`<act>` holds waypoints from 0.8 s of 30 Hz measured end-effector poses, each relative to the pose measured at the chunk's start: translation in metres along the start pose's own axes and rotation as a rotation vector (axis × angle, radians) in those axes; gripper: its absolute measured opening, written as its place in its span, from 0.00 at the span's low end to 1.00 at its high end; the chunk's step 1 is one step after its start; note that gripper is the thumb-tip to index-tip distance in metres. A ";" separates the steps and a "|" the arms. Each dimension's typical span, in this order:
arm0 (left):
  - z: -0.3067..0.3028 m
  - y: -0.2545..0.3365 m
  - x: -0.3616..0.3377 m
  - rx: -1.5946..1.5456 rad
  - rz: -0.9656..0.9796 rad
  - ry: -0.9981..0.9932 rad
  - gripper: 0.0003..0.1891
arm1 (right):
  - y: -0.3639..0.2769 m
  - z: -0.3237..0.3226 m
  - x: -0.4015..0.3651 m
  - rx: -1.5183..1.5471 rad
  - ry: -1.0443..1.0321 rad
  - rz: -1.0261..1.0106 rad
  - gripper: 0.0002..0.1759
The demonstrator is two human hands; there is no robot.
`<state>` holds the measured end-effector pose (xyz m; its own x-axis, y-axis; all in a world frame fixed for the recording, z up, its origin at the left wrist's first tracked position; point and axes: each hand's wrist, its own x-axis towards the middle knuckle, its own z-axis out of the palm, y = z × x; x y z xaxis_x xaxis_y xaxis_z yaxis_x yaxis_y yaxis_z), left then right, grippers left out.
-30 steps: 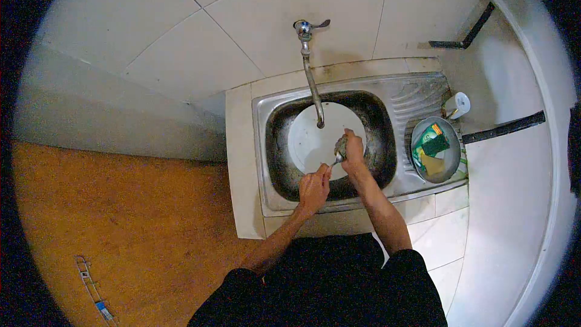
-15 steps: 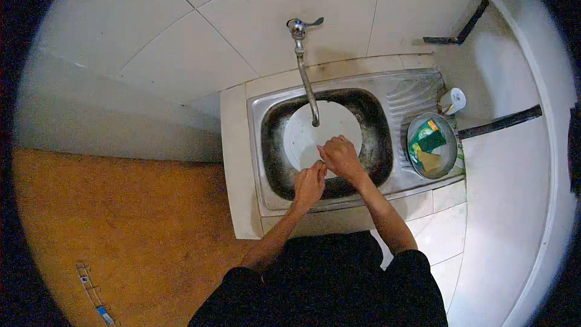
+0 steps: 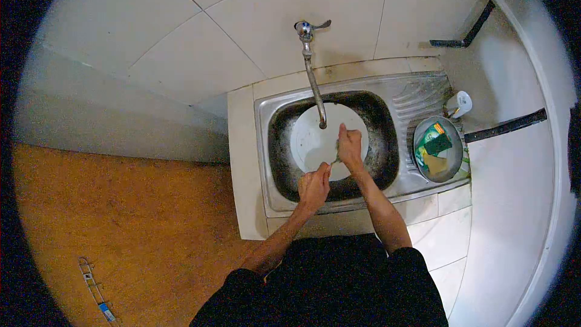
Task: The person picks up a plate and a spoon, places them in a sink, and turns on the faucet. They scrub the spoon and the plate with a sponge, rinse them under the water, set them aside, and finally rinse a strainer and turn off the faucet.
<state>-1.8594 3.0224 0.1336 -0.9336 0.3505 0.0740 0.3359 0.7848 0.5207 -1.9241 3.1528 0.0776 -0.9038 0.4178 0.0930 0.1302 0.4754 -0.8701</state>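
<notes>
A large round white plate (image 3: pixel 307 142) lies in the steel sink basin (image 3: pixel 279 172), under the faucet (image 3: pixel 316 94). Over the plate's near right part, my right hand (image 3: pixel 349 147) is closed with its thumb pointing up toward the back wall. Lower and to the left, my left hand (image 3: pixel 315 186) is closed in a pinch near the basin's front edge. A thin utensil (image 3: pixel 334 161) spans the short gap between both hands. Its kind is too small to tell, and most of it is hidden by my fingers.
On the ridged drainboard (image 3: pixel 417 97) at right stands a metal bowl (image 3: pixel 455 166) holding a green scouring pad (image 3: pixel 438 144), a beige sponge (image 3: pixel 434 163) and a green packet. A white cup (image 3: pixel 461 104) lies behind it. A wire rack (image 3: pixel 94 290) is on the brown floor.
My hands have moved apart; the right one has turned thumb-up, and the thin utensil between them now shows. The whole view has shifted slightly.
</notes>
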 end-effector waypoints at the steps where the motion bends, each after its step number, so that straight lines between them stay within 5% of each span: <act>1: 0.001 -0.001 0.000 -0.014 -0.011 -0.012 0.09 | 0.002 0.003 0.003 0.271 0.059 0.199 0.21; 3: 0.004 -0.003 0.000 -0.037 0.051 0.052 0.09 | 0.007 0.003 0.003 0.541 0.123 0.401 0.19; 5: 0.005 -0.002 0.001 -0.061 0.114 0.123 0.09 | 0.013 -0.001 0.003 1.175 -0.026 0.720 0.16; 8: 0.004 0.003 0.002 -0.055 -0.008 -0.018 0.09 | 0.103 0.053 0.006 1.280 0.035 0.688 0.15; 12: 0.005 -0.002 0.000 -0.214 -0.050 -0.033 0.09 | -0.009 -0.029 0.002 1.292 -0.067 0.880 0.19; 14: 0.002 -0.004 0.000 -0.251 -0.083 -0.051 0.09 | -0.018 -0.037 -0.001 0.589 -0.191 0.510 0.18; 15: 0.001 -0.007 0.002 -0.220 -0.082 -0.100 0.09 | -0.018 -0.035 -0.003 0.587 -0.190 0.512 0.18; 17: 0.005 -0.011 0.003 -0.193 -0.079 -0.149 0.09 | -0.018 -0.030 -0.011 0.082 -0.072 -0.258 0.20; 18: 0.007 -0.012 0.003 -0.193 -0.052 -0.128 0.09 | -0.021 -0.033 -0.014 0.080 -0.070 -0.256 0.20; 20: 0.009 -0.013 0.002 -0.192 -0.020 -0.106 0.09 | -0.026 -0.038 -0.018 -0.259 -0.162 -0.719 0.18; 24: 0.008 -0.006 -0.008 -0.128 0.039 -0.026 0.08 | -0.019 -0.038 -0.022 -0.342 -0.215 -0.723 0.18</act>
<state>-1.8534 3.0189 0.1229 -0.9160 0.3940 0.0752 0.3518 0.6991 0.6224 -1.8911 3.1642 0.1103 -0.8657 -0.2219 0.4486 -0.4277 0.7937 -0.4326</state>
